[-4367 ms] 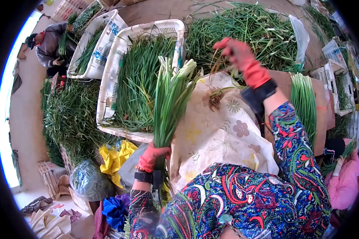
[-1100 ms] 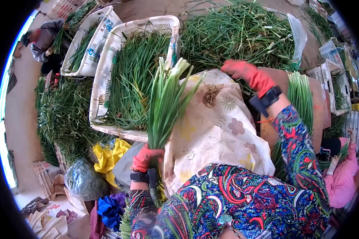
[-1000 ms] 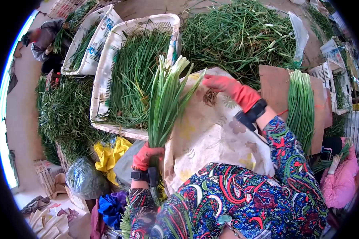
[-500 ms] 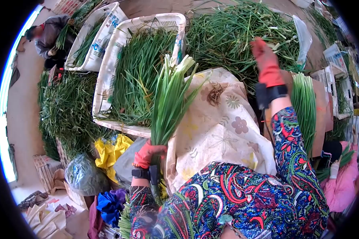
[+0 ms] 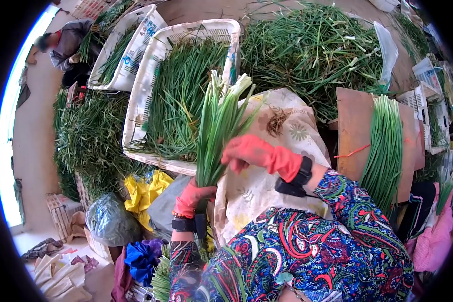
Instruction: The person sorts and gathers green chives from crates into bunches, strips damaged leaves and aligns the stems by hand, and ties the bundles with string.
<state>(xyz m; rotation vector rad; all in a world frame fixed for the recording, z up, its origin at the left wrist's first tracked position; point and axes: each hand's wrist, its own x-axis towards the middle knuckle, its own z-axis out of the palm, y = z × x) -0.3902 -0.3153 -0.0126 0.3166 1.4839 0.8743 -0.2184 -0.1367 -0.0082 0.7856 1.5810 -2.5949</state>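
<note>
My left hand (image 5: pixel 194 197), in a red-orange glove, is closed around the lower green leaves of a bunch of chives (image 5: pixel 214 138). The bunch stands nearly upright, its pale stalk ends fanned out at the top. Close to the bunch's right side is my right hand (image 5: pixel 251 155), gloved alike, with its fingers loosely bent and apart. Nothing shows in it; whether it touches the leaves I cannot tell. A flowered cloth (image 5: pixel 287 146) lies beneath, with a small brown tuft of scraps (image 5: pixel 276 123) on it.
A white crate (image 5: pixel 132 118) of loose chives stands ahead left. Behind the cloth is a heap of green trimmings (image 5: pixel 307 55). A neat chive bunch (image 5: pixel 385 151) and a red tie (image 5: pixel 352 151) lie on a brown board (image 5: pixel 351 121). Another person (image 5: pixel 73 45) sits at far left.
My right hand has come back from above the trimmings heap, down and left to beside the held bunch. The board and its red tie are now uncovered. My left hand still grips the chives.
</note>
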